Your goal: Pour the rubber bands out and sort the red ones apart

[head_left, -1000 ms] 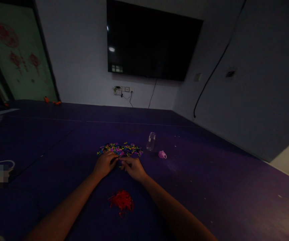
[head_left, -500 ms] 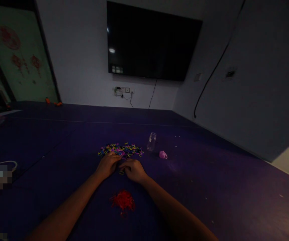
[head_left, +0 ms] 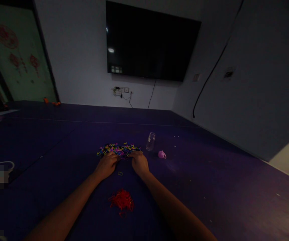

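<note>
A heap of small coloured rubber bands (head_left: 121, 148), in yellow, pink, blue and dark tones, lies spread on the dark blue-purple surface. My left hand (head_left: 108, 163) rests at its near left edge, fingers bent loosely over the bands. At the near right edge is my right hand (head_left: 139, 162), its fingers reaching left among the bands. Neither hand shows a band clearly held, and the fingertips are partly lost in the heap. A single yellowish rubber band (head_left: 120, 173) lies between my wrists. Closer to me is a pile of red rubber bands (head_left: 122, 200).
Right of the heap stands a clear bottle (head_left: 150, 142), with a pink cap (head_left: 161, 154) that has a loop beside it. White specks dot the surface on the right. A white cable (head_left: 5, 163) lies at left. A television (head_left: 151, 42) hangs on the wall ahead.
My right hand has moved forward and right, from beside the single yellowish band to the heap's edge, leaving that band lying alone. My left hand has stayed nearly in place.
</note>
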The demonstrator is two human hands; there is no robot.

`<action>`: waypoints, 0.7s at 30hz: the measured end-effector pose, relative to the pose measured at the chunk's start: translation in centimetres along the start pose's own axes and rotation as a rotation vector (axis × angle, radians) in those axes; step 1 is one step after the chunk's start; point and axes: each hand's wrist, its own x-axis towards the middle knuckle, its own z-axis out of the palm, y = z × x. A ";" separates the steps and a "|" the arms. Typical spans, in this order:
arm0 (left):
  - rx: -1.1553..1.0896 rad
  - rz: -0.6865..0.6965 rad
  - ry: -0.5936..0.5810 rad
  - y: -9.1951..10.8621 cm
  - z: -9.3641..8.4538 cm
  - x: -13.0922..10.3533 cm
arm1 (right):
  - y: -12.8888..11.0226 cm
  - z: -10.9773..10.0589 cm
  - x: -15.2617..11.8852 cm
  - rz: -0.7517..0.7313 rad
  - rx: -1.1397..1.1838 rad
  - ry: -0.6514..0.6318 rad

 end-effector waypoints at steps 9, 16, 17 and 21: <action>0.024 -0.041 -0.007 0.3 -0.2 0.0 | -0.1 0.3 0.2 -0.058 -0.030 -0.100; 0.024 -0.029 -0.009 0.3 -0.3 0.1 | 0.2 0.6 0.3 -0.088 -0.024 -0.119; 0.023 -0.029 -0.005 0.2 -0.3 0.1 | 0.1 0.5 0.3 -0.087 -0.028 -0.124; 0.025 -0.030 -0.003 0.1 0.0 0.0 | 0.0 0.5 0.4 -0.084 -0.044 -0.149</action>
